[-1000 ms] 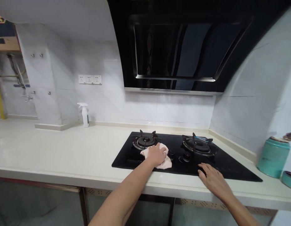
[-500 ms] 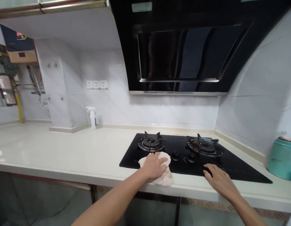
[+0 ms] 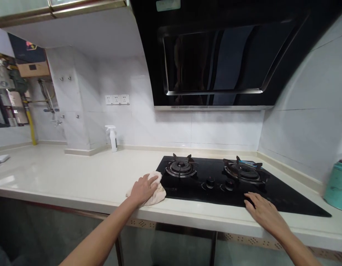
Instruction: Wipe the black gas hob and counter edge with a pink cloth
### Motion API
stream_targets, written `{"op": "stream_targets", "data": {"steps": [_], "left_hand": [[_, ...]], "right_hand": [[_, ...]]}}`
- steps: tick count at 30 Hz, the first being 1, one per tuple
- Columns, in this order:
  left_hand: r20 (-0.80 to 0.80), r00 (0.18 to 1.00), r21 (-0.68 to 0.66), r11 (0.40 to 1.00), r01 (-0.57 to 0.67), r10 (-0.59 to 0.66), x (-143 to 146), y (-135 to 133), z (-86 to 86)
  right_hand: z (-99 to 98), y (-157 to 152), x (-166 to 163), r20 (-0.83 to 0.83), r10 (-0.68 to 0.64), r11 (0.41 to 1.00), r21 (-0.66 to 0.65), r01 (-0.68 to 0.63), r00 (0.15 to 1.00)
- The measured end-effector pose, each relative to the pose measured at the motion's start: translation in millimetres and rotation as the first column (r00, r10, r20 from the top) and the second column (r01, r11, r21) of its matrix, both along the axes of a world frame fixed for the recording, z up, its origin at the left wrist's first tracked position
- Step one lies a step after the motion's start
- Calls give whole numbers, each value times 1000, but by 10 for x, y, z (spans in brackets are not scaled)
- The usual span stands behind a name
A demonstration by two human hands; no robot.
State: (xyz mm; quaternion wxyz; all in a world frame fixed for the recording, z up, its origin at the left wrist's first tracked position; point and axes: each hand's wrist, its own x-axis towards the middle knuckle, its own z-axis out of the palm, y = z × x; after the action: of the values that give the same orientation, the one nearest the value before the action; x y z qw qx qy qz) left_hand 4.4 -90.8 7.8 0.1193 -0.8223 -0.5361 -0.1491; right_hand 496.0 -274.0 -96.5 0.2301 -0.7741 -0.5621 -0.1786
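A pale cloth lies bunched on the counter at the left edge of the black gas stove. My left hand presses down on it, fingers curled over the fabric. Toward the right, my right hand rests with spread fingers on the stove's front edge and the counter, holding nothing. Between the hands are two black control knobs on the glass. Behind them sit the left burner and the right burner, each with a dark pan support.
A white spray bottle stands near the back wall on the counter. A teal canister is at the far right. The black range hood hangs over the stove, and the front cabinets lie below.
My left hand has slid the cloth leftward from the stove's front onto the counter beside its left edge. My right hand stays at the stove's front edge. The view has shifted slightly.
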Motion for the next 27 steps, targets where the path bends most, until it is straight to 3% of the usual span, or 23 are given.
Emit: {"op": "stream_targets", "data": {"steps": [7, 12, 18, 24, 27], "left_hand": [[-74, 997, 114, 993, 7, 2, -60, -270, -106], [-96, 995, 176, 983, 54, -38, 148, -488, -125], [-40, 950, 224, 924, 310, -309, 905, -853, -254], [-57, 806, 135, 795, 591, -589, 1816, -1337, -327], [-81, 745, 77, 741, 667, -662, 2128, -1486, -319]], "right_hand": [[-50, 31, 35, 24, 10, 1000, 2, -10, 1000], [-62, 32, 14, 11, -7, 1000, 19, 6, 1000], [-35, 38, 2, -15, -25, 1000, -5, 25, 1000], [3, 0, -1, -7, -14, 1000, 0, 14, 1000], [19, -28, 8, -26, -2, 1000, -9, 2, 1000]]}}
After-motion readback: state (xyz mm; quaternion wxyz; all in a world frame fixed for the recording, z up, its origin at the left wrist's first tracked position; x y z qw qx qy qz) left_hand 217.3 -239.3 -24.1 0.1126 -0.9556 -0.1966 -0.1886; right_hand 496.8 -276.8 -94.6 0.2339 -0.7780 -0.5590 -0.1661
